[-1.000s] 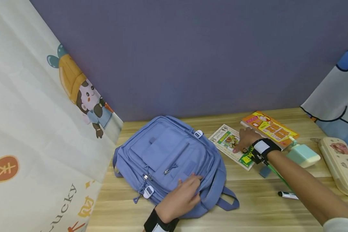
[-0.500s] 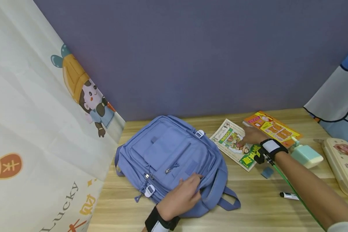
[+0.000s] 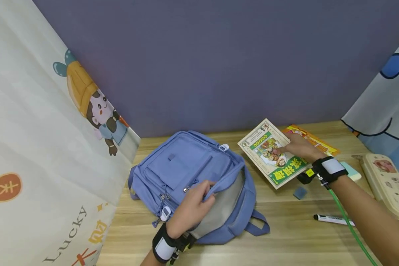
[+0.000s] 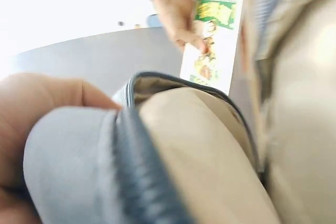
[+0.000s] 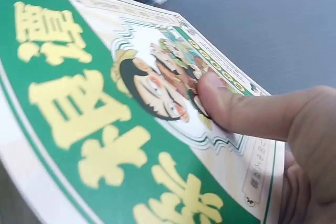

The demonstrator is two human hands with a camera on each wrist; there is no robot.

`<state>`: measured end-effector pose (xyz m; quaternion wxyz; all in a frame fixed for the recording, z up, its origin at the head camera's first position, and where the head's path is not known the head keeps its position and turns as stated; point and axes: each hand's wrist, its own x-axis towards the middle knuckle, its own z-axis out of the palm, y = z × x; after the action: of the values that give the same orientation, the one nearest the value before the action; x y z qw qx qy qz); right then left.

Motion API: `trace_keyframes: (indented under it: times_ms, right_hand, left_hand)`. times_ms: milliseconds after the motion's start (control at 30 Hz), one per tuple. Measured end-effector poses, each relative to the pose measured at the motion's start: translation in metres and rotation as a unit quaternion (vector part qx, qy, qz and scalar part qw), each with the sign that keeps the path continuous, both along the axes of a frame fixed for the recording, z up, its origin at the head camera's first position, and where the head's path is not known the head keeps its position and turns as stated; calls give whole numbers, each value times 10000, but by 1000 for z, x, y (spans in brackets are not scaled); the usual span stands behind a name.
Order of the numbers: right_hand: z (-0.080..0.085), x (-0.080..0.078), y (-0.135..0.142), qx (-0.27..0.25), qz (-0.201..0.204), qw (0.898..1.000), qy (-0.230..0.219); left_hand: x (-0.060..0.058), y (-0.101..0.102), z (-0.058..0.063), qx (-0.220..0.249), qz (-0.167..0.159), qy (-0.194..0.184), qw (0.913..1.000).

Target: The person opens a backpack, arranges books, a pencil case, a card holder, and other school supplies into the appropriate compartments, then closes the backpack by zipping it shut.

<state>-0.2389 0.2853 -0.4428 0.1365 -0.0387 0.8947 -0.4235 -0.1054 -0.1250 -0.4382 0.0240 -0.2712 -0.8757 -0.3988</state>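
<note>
My left hand (image 3: 193,207) pinches the backpack (image 3: 183,162), seemingly by its edge (image 3: 228,180), best held wide; my right hand (image 3: 300,147) grips the book (image 3: 268,155).

A black fabric strap (image 3: 170,239) with a white rectangular patch (image 3: 164,249) circles the left wrist; the matching right strap (image 3: 321,170) bears a yellow-marked black box (image 3: 304,178) and green cable (image 3: 347,221).

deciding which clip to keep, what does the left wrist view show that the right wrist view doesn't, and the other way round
Only the left wrist view shows the left hand gripping the edge of the bag, and its pale lining. Only the right wrist view shows readable-size small print on the book. Both share the right hand holding that book, thumb on its cover.
</note>
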Motion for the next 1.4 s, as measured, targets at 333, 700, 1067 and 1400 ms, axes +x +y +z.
trace_keyframes:
  times_ms: [333, 700, 1067, 1400]
  right_hand:
    - [40, 39, -19, -2340, 172, 9642, -1232]
    - [19, 65, -46, -3520, 2274, 8789, -2276]
    - [6, 43, -147, -2328, 2223, 9077, -2693]
    - [-12, -1, -206, -1736, 1796, 9355, -2497]
  left_hand:
    - [-25, -25, 59, 803, 558, -98, 9952]
    - [-29, -34, 67, 999, 888, 41, 9910]
    - [-31, -31, 69, 1028, 867, 368, 9902]
    - [-24, -23, 66, 1034, 771, 165, 9915]
